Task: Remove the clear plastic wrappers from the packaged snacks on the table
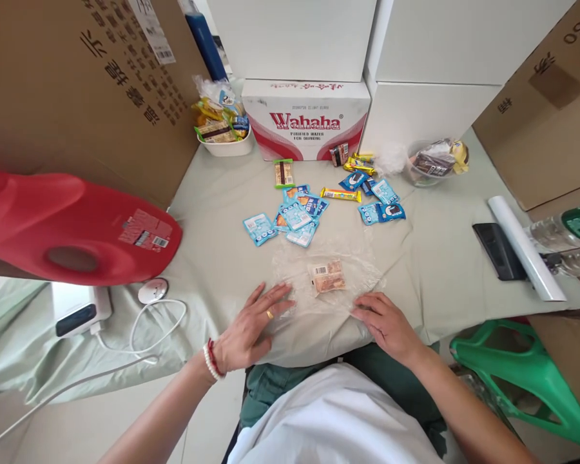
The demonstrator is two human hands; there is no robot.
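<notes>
A clear plastic bag (299, 303) lies spread flat on the cloth-covered table. A small pinkish-brown snack packet (329, 277) with a barcode rests at its middle; whether it is inside or on top I cannot tell. My left hand (251, 325), wearing a ring and bracelets, lies flat with fingers stretched over the bag's left edge. At the opposite edge, my right hand (385, 322) touches the plastic with its fingertips, palm down and fingers extended. Beyond the bag sits a pile of light-blue snack packets (297, 214). Blue packets (381, 212) and a yellow-wrapped bar (341, 194) lie to its right.
A white tub (227, 147) of snacks stands back left beside a Wahaba-style water carton (309, 129). Back right is a clear bowl (420, 174) with packets. A red jug (77, 225), power bank (80, 309) and cable flank the left; a white roll (526, 248) lies right.
</notes>
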